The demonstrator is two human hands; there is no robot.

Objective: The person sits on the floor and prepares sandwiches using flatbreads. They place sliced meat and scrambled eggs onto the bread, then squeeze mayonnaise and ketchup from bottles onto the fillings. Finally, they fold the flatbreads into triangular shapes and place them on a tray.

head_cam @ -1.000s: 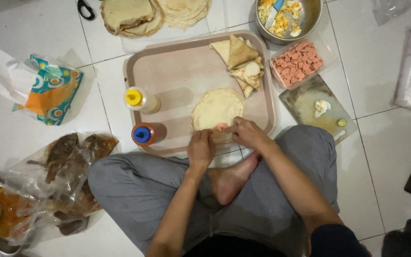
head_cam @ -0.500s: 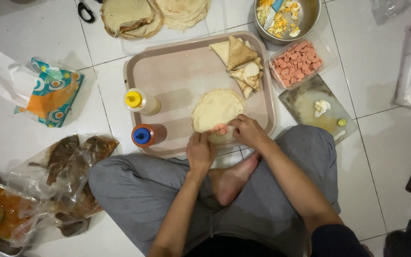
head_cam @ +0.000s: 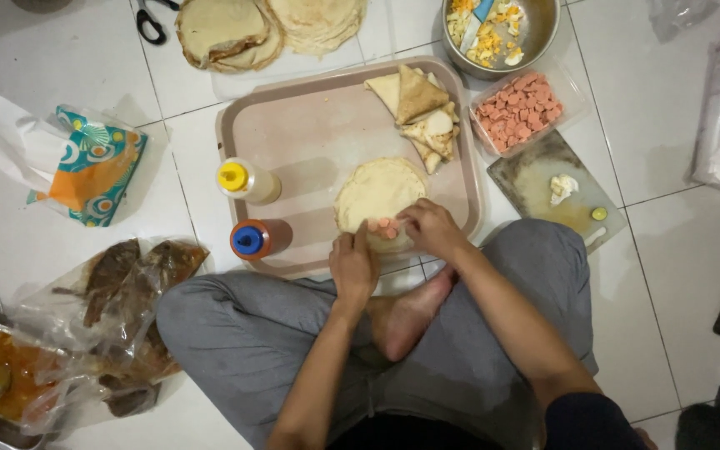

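The fingertips of the right hand [head_cam: 429,229] are curling down over a small row of pink sausage pieces [head_cam: 382,225] on the near edge of a round flatbread [head_cam: 377,193]; the fingers are bent and close together, pressing rather than gripping; the left hand [head_cam: 353,265] is resting its narrow, bunched fingers on the same near edge, pinning the dough flat. To my eye the filling is being lined up, and doing this well is calling for a tight row kept just inside the rim, with both hands holding the edge evenly so nothing is sliding off.

The flatbread is lying on a pinkish tray [head_cam: 293,125], near its front rim; folded triangles of filled bread [head_cam: 420,107] are sitting at the far right of it; a yellow-capped bottle [head_cam: 246,180] and a blue-capped bottle [head_cam: 256,239] are lying on their sides at its left edge. Beyond the tray, a clear tub [head_cam: 572,93] is holding chopped sausage; a steel bowl [head_cam: 543,33] is holding chopped egg and a utensil; a cutting board [head_cam: 543,179] is carrying scraps.
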